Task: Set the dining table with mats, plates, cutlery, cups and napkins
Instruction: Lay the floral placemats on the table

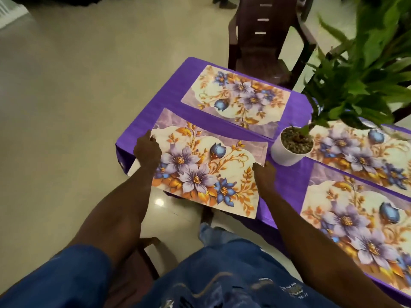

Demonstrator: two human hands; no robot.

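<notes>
A purple cloth [287, 176] covers the counter [142, 138], which stands on a pale, glossy tiled floor [66, 85]. A white pot [287, 152] filled with pebbles and holding a leafy green plant [355, 81] serves as the landmark near the counter's middle. Beyond the pot, a dark brown plastic chair [262, 41] is drawn up to the far edge.

Four floral mats show. One mat [235, 98] lies flat on the far side of the pot, to its left. Two more lie right of the pot, the farther mat [360, 156] partly under the leaves and the nearer mat [360, 221] cut off by the frame's right edge. The held mat [206, 167] sits left of and nearer than the pot, its near corner overhanging the counter's edge.

The left hand [148, 150] grips the held mat's left short edge, fingers curled onto its top. The right hand [264, 174] pinches the right short edge, just beside the pot's base; its fingertips are tucked beneath the mat and cannot be seen.

No brand or readable writing appears on the mats or pot. Small pale marks on the person's blue jeans [222, 274] are too blurred to read. A bare foot [206, 215] peeks out below the mat's overhang.
</notes>
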